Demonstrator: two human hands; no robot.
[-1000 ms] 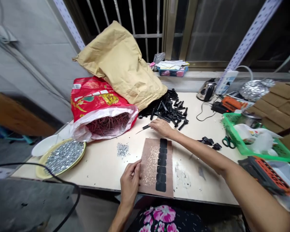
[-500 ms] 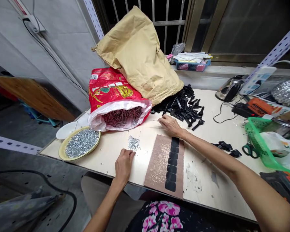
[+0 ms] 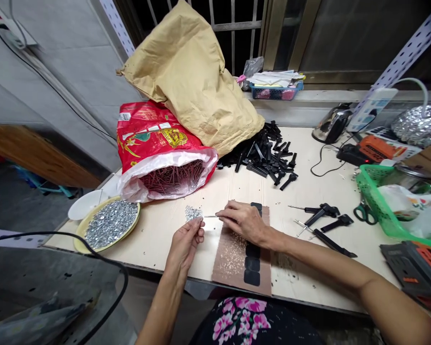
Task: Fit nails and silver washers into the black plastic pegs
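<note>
My left hand (image 3: 187, 239) is pinched closed beside a small pile of shiny metal pieces (image 3: 193, 212); whatever is between its fingertips is too small to make out. From the right, my right hand (image 3: 246, 223) grips a thin metal rod (image 3: 210, 216), whose end points at my left fingertips and seems to meet them. Under my right hand lies a brown board (image 3: 230, 266) with a column of black pads (image 3: 252, 264) and pale specks. A yellow bowl (image 3: 79, 243) full of shiny metal pieces (image 3: 111, 224) stands to the left.
A red bag (image 3: 147, 129) of thin reddish rods (image 3: 172, 179) lies open behind my hands, with a tan sack (image 3: 201, 81) above it. Black plastic parts (image 3: 269, 153) are heaped beside it. More black parts (image 3: 325, 215), scissors (image 3: 365, 213) and a green basket (image 3: 368, 191) are at right.
My right hand has come from near the red bag toward me, bringing the rod to my left fingertips. My left hand has lifted slightly and turned. The view has shifted a little.
</note>
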